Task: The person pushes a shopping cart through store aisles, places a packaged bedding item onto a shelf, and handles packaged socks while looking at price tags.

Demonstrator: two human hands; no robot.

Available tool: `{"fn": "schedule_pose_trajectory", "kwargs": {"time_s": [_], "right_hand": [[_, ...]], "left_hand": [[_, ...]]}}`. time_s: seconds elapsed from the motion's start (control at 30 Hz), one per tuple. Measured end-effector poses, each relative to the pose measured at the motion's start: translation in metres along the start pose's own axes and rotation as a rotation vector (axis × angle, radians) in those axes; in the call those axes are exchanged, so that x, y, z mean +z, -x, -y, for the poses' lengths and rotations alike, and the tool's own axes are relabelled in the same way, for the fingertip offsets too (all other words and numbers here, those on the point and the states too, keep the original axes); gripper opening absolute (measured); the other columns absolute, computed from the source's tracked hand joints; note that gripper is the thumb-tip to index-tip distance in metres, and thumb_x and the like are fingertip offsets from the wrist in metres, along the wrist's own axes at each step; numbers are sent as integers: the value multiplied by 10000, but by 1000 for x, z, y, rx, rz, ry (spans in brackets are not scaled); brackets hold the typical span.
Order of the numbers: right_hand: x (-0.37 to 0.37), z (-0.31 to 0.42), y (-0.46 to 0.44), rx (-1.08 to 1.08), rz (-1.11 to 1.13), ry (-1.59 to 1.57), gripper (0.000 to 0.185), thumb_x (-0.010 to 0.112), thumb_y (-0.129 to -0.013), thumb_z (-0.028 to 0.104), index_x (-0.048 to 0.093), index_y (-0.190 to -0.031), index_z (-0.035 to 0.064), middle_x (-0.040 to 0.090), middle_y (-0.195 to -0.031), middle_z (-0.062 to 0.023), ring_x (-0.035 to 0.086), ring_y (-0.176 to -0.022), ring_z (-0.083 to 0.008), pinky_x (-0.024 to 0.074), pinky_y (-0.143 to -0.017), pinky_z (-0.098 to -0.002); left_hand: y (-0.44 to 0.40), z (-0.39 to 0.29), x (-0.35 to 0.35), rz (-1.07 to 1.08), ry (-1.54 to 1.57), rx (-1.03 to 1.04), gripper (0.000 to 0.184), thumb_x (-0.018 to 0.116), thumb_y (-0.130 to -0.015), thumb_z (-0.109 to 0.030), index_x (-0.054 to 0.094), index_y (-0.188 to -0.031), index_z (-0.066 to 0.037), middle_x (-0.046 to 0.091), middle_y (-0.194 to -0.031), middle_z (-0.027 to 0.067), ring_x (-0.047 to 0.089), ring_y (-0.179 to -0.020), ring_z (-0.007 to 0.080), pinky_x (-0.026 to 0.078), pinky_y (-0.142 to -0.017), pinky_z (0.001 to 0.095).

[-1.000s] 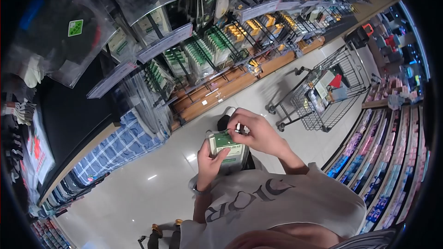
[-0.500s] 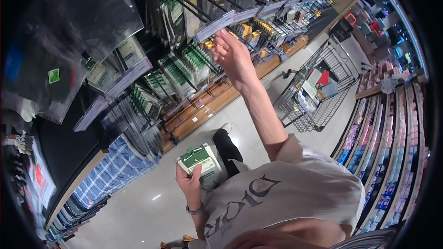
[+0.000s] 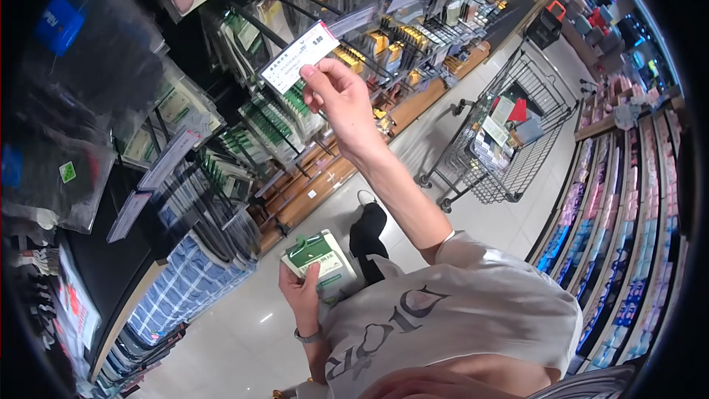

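Observation:
In the lower middle of the head view, my left hand [image 3: 301,292] is closed around a flat package [image 3: 325,260] with a green and cream card top and a clear lower part. A watch sits on that wrist. My right hand [image 3: 341,100] reaches up to the shelf, with the thumb on the front of a white price tag [image 3: 299,55] and the fingers curled behind it. The tag is tilted up to face me and reads 9.80. Behind the tag, packs with green cards [image 3: 269,125] hang in rows on metal hooks.
A wire shopping cart [image 3: 509,133] with several goods inside stands to the right in the aisle. Shelves of pink and blue packs [image 3: 613,251] curve along the right. Blue checked fabric [image 3: 181,281] hangs at lower left, near dark bagged items [image 3: 96,66]. A black basket [image 3: 545,28] stands farther back.
My right hand has moved left and slightly down along the shelf edge to a nearer price tag, which now faces me. My left hand keeps the package in about the same place.

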State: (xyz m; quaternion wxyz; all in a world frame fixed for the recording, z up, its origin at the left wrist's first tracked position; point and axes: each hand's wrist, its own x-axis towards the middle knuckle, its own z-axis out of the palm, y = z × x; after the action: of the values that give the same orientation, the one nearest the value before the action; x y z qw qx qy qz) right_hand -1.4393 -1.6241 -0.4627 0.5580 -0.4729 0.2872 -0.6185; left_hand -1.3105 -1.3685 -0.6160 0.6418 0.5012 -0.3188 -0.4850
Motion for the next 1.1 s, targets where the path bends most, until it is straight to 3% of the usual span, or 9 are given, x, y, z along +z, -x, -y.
{"fn": "schedule_pose_trajectory", "kwargs": {"time_s": [0.23,0.37,0.43,0.5,0.57,0.7,0.8,0.93,1.1], "right_hand": [[-7,3,-6,10,60,3,156,668,-1008,179,625,-1007,29,590,-744,46,529,-653,-29,395,-581,-192],[-43,1,-8,121,341,118,137,686,-988,146,637,-1035,28,622,-819,35,571,-745,-32,446,-665,-196],[-68,-4,-4,167,539,120,145,707,-966,132,645,-1058,38,644,-938,8,600,-829,-47,472,-710,-193],[-84,-8,-4,252,697,15,377,744,-917,123,598,-1257,51,614,-1234,-54,590,-1104,-105,480,-911,-256],[-87,-8,-3,243,740,-169,466,740,-902,102,559,-1326,35,618,-1267,-52,580,-1132,-117,455,-933,-274],[-80,-9,-5,172,607,176,423,753,-884,98,605,-1272,16,651,-1216,-55,589,-1067,-82,452,-851,-241],[-68,-23,-28,226,463,44,390,754,-888,112,622,-1237,-2,675,-1179,-70,609,-1036,-114,474,-897,-285],[-58,-23,-70,-89,440,175,406,732,-898,78,605,-1266,-38,690,-1162,-111,616,-1082,-169,465,-976,-312],[-76,-22,-79,156,492,119,400,728,-915,89,610,-1279,-28,685,-1186,-97,603,-1112,-149,468,-972,-306]], "left_hand": [[-24,-1,40,25,-33,18,351,696,-931,-31,576,-1257,20,676,-1139,74,629,-1019,125,486,-916,267],[-46,-35,80,-61,2,67,367,688,-935,-15,573,-1283,13,677,-1163,68,628,-1036,123,479,-934,269],[-59,-44,92,-98,4,101,390,674,-938,-10,559,-1310,6,679,-1177,70,632,-1043,121,480,-942,273],[-73,-54,104,-122,-5,144,395,675,-937,-9,560,-1315,1,671,-1196,63,624,-1055,115,476,-947,270],[-89,-60,115,-130,-37,166,398,676,-937,-9,558,-1318,2,664,-1210,60,620,-1062,112,473,-951,269],[-127,-74,143,-114,-41,241,392,663,-951,-16,549,-1326,2,652,-1208,52,602,-1079,110,459,-967,272],[-165,-72,152,-117,-41,261,398,659,-965,-40,536,-1342,-7,645,-1213,53,596,-1078,116,452,-969,273],[-206,-85,164,-105,-67,347,420,680,-975,-82,521,-1358,-15,640,-1245,61,597,-1096,118,455,-969,279],[-219,-82,168,-88,-88,472,433,708,-950,-51,528,-1341,5,630,-1244,63,584,-1084,120,471,-940,263]]}}
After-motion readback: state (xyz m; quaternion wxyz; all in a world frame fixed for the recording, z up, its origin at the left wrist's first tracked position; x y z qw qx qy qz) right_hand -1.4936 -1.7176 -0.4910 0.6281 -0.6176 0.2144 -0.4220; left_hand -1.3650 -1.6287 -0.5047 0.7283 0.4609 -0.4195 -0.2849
